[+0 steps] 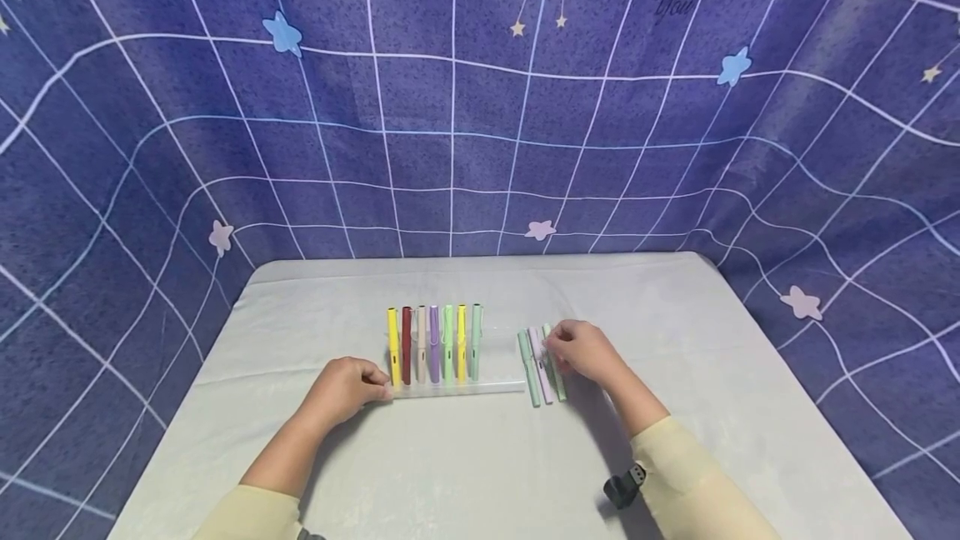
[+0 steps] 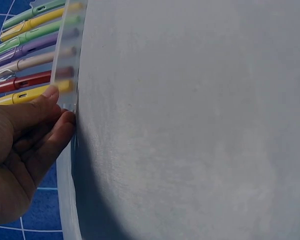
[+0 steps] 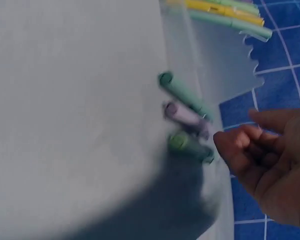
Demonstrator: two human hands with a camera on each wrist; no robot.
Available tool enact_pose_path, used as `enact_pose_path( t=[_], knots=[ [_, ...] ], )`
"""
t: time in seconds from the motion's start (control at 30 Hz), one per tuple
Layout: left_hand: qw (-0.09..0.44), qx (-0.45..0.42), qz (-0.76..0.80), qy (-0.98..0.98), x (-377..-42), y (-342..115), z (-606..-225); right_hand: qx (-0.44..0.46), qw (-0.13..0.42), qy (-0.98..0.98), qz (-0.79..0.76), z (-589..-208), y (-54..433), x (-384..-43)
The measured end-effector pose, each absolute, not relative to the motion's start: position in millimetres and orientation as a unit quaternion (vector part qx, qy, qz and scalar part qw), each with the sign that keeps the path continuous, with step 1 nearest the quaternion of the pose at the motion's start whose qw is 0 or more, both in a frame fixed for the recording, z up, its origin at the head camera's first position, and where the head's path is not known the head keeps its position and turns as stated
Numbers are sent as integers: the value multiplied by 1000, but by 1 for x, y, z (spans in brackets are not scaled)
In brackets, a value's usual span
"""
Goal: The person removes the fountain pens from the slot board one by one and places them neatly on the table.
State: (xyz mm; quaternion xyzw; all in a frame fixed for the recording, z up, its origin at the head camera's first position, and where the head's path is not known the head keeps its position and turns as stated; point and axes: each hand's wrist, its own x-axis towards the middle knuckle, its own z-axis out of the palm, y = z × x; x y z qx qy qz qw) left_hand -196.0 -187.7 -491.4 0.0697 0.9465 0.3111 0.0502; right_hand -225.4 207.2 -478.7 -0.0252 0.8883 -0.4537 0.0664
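Note:
A clear pen rack (image 1: 498, 387) stands on the table with several capped pens side by side in it, among them a yellow pen (image 1: 393, 348), a dark red pen (image 1: 407, 346) and a purple pen (image 1: 434, 346). My left hand (image 1: 347, 388) pinches the rack's left front corner, thumb on top in the left wrist view. To the rack's right lie a teal pen (image 3: 182, 94), a lilac pen (image 3: 186, 116) and a green pen (image 3: 190, 147). Close to their far ends is my right hand (image 3: 275, 155), its fingers loosely bent and nothing visible between thumb and forefinger.
A pale cloth covers the table (image 1: 450, 473). Behind and at both sides hangs a blue curtain (image 1: 480, 165) with a grid and stars. A small black device (image 1: 624, 487) sits by the right sleeve.

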Motion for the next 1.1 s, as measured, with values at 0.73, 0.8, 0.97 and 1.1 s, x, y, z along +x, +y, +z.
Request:
enact_pose_path(
  t=[0.73,0.8,0.97,1.1],
  knots=[
    [51,62,314,946,-191,-188,-491,-77,160,762,-622,-494,123,-223],
    [52,62,314,946,-191,-188,-491,-70,156,755,-633,-497,120,-223],
    [50,65,314,946,-191,-187,-492,-77,150,764,-622,-499,116,-222],
    [46,67,314,946,-192,-187,-491,-87,144,776,-608,-500,113,-222]
  ],
)
